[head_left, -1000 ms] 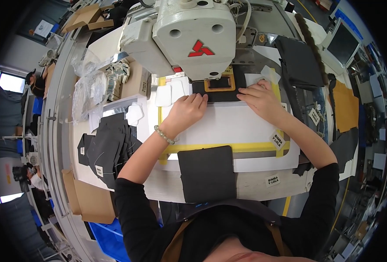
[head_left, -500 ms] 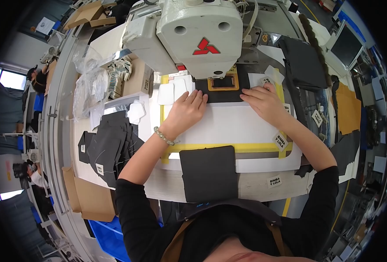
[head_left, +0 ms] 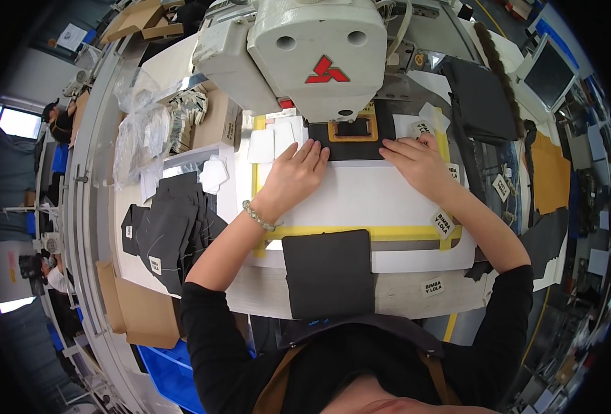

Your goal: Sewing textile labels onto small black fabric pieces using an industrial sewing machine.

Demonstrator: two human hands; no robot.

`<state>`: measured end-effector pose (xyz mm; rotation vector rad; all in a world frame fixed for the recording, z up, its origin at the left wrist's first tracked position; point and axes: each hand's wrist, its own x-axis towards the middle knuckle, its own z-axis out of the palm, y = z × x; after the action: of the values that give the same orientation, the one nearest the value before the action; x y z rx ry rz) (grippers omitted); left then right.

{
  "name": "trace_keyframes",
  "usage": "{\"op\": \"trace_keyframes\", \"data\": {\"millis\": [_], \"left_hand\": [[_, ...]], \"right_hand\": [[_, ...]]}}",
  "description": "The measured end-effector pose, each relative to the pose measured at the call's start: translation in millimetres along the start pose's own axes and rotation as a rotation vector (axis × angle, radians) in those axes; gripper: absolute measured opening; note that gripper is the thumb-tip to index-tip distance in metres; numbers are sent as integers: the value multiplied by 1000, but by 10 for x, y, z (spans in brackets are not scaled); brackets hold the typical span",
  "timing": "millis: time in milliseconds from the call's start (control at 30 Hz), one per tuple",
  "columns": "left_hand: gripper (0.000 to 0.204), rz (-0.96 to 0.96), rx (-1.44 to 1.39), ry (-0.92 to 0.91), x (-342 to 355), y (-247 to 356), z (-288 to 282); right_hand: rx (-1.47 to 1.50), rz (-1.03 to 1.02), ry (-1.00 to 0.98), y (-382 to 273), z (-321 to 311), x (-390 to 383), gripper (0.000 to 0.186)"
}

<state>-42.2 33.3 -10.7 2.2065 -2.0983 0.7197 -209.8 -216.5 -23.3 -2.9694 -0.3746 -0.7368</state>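
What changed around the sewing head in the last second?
Little. The right hand drew back slightly toward the person; beside it a white label now shows its print, hidden before. Can't tell whether it was let go. The view shifted a bit too. Unchanged: both hands' fingertips on the black panel, left hand included, and the orange frame on it.

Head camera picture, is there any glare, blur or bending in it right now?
In the head view, the long grey rail bows at left and the corners go black; also in the head view, the upper window at left washes out to white; and in the head view, the left hand and right hand look fairly crisp.
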Motion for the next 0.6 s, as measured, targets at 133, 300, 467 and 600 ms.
{"op": "trace_keyframes", "data": {"millis": [133, 300, 467, 600], "left_hand": [[31, -131, -109, 18, -23, 5, -74], [26, -303, -303, 59, -112, -93, -129], [24, -330, -374, -4, -136, -92, -214], [25, -301, -386, -34, -123, -40, -261]], "right_hand": [[17, 26, -11, -18, -82, 14, 31], [86, 140, -32, -61, -194, -15, 34], [113, 132, -83, -48, -192, -94, 33], [144, 140, -67, -60, -173, -129, 32]]}}
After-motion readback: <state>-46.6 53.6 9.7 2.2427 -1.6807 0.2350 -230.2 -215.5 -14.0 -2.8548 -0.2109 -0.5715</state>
